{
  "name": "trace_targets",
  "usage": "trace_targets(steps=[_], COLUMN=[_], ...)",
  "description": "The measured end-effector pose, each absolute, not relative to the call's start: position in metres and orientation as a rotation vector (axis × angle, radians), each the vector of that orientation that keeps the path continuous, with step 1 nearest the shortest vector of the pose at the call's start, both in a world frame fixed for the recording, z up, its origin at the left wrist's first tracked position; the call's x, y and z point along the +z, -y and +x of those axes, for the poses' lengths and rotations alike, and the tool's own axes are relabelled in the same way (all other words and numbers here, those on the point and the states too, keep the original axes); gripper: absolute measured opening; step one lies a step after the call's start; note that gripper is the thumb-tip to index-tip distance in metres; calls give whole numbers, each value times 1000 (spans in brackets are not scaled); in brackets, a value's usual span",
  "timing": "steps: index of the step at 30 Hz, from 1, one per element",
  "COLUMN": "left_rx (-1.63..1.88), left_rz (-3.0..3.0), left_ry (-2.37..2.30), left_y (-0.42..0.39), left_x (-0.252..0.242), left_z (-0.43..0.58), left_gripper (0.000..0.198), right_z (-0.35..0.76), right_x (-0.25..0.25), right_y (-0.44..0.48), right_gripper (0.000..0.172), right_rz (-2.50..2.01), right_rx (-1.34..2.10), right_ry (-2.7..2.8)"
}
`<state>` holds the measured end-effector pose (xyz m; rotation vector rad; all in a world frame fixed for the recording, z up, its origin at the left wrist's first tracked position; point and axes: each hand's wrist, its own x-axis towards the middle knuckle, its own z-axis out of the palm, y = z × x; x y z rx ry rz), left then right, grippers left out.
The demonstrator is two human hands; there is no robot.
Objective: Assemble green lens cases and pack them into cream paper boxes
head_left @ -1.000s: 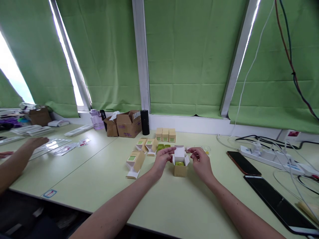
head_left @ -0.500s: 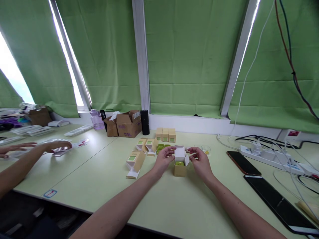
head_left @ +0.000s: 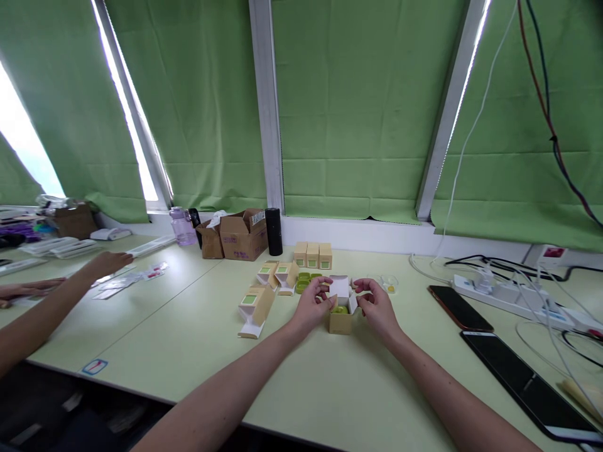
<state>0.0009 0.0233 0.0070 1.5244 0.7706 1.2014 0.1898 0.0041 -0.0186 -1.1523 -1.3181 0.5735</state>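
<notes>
A small kraft cardboard box (head_left: 340, 324) stands upright on the table before me, its white-lined lid raised at the back. Inside its mouth sits a green item (head_left: 340, 309), partly covered by my thumb. My left hand (head_left: 311, 309) grips the box's left side flap, thumb at the opening. On the other side, my right hand (head_left: 379, 309) pinches the white right side flap between thumb and fingers. Just behind my left hand lie green pieces (head_left: 305, 282), partly hidden. To the left, an open-ended kraft box (head_left: 257, 306) lies on its side.
Two more open boxes (head_left: 277, 276) and a row of closed boxes (head_left: 313, 255) are farther back. A clear round dish (head_left: 389, 284) is behind my right hand. Phones (head_left: 522, 376) and a power strip (head_left: 509, 298) lie right. A co-worker's hands (head_left: 110, 263) work at the far left.
My left thumb has moved right, over the box's left edge and opening. My right hand has barely moved. The co-worker's far hand has shifted up, away from the flat packets.
</notes>
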Motion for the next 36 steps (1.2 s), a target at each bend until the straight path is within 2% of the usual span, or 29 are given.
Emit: trace_targets(steps=[15, 21, 25, 36], left_rx=[1156, 1154, 1155, 1153], left_rz=[1614, 1625, 1642, 1664], left_ry=[-817, -845, -838, -842], left_y=[-26, -27, -27, -26], left_x=[2, 1, 0, 1], left_z=[2, 3, 2, 3], left_gripper=[45, 46, 46, 45], right_z=[185, 179, 175, 171], right_x=[-17, -15, -15, -17], right_y=[-2, 2, 5, 6], right_gripper=[46, 45, 42, 50], right_rz=[-1102, -1088, -1100, -1137], right_rx=[767, 880, 889, 891], right_ry=[1244, 1214, 1213, 1235])
